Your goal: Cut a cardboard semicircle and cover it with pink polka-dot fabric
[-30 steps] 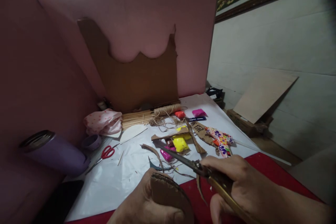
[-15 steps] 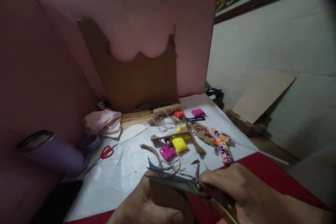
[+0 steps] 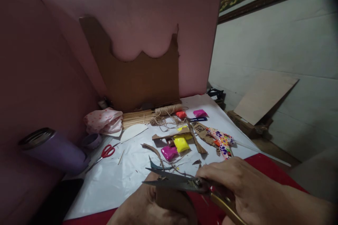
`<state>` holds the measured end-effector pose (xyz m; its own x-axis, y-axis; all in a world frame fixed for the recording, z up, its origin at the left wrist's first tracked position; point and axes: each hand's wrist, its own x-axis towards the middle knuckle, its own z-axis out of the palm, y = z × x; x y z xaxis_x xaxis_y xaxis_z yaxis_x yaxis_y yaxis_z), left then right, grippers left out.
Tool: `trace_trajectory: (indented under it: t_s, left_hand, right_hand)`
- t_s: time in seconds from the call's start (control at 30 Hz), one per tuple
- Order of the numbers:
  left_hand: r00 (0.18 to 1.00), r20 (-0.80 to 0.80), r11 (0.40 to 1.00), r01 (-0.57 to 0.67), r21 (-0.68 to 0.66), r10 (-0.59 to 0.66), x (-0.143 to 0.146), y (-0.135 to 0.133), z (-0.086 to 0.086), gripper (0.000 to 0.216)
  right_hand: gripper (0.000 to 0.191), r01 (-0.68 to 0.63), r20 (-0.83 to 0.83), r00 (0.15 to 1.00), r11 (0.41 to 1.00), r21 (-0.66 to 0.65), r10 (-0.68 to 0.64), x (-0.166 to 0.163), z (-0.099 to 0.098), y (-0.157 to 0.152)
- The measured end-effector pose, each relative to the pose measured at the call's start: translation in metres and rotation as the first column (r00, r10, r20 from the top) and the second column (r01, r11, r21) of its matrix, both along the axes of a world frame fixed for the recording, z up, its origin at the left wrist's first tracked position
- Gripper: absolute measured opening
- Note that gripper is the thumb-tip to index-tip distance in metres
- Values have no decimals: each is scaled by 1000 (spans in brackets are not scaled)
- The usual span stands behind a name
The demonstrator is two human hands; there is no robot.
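Note:
At the bottom centre, my left hand (image 3: pixel 148 205) is closed around a brown piece of cardboard (image 3: pixel 171 200), its thumb lying over the near face. My right hand (image 3: pixel 235 186) grips a pair of scissors (image 3: pixel 182 181) with gold-coloured handles. The blades point left, a little apart, across the top edge of the cardboard piece. Just beyond the blades lie thin curled cardboard offcuts (image 3: pixel 153 150) and a small blue-grey scrap (image 3: pixel 154 164). My right fingers are partly hidden behind the hand.
Yellow (image 3: pixel 181 143) and magenta packets (image 3: pixel 169 153) lie mid-table. Red-handled scissors (image 3: pixel 107 151), a tape roll (image 3: pixel 91 141) and a purple tumbler (image 3: pixel 55 153) are at left. Behind them sit twine (image 3: pixel 167 109), thin sticks (image 3: pixel 137 119) and upright cut cardboard (image 3: pixel 142 81). A floral-patterned item (image 3: pixel 223 142) lies right.
The scissors have shifted slightly left and down along the cardboard's edge, with my right hand following. Both hands keep their hold; the table items stay in place.

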<state>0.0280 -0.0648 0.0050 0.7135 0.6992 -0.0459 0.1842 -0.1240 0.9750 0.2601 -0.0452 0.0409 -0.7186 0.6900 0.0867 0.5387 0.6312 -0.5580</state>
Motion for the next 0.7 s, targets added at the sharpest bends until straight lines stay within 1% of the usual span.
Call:
trace_trajectory:
  t_s: [0.1, 0.13, 0.2, 0.23, 0.3, 0.33, 0.4, 0.47, 0.57, 0.7]
  left_hand:
    - [994, -97, 996, 54, 69, -48, 0, 0, 3, 26]
    - [994, -100, 997, 55, 61, -49, 0, -1, 2, 27]
    - [998, -60, 1000, 16, -12, -17, 0, -3, 0, 30]
    - [1000, -24, 998, -13, -69, 12, -1, -4, -3, 30]
    - [998, 37, 980, -48, -192, 56, -2, -6, -8, 29]
    - [996, 56, 971, -58, -232, 73, -2, -7, -10, 27]
    - [993, 87, 965, -59, -256, 84, -2, -7, -12, 24]
    - [992, 104, 972, -41, -231, 66, -1, -5, -11, 24]
    - [996, 82, 991, -16, -130, 27, 2, -2, -5, 27]
    - [998, 60, 1000, -17, -18, 18, 3, 0, 2, 34]
  right_hand:
    - [23, 4, 36, 999, 1000, -11, -4, 0, 0, 0]
    - [24, 6, 36, 999, 1000, -14, -5, 0, -1, 0]
    - [24, 7, 11, 1000, 1000, -4, -7, 0, -3, 0]
    - [24, 10, -4, 1000, 1000, 6, -10, 0, -4, 1]
    - [26, 5, -25, 1000, 1000, 21, -5, 1, -7, 1]
    - [27, 3, -30, 1000, 1000, 24, -2, 1, -8, 2]
    - [29, -5, -20, 1000, 1000, 13, 5, 1, -7, 3]
    - [31, -9, 6, 1000, 1000, -24, 9, 1, -5, 5]
    - [33, -15, 19, 1000, 996, -84, 17, 1, 0, 6]
    - [26, -25, 2, 1000, 996, -84, 25, 0, 0, 4]
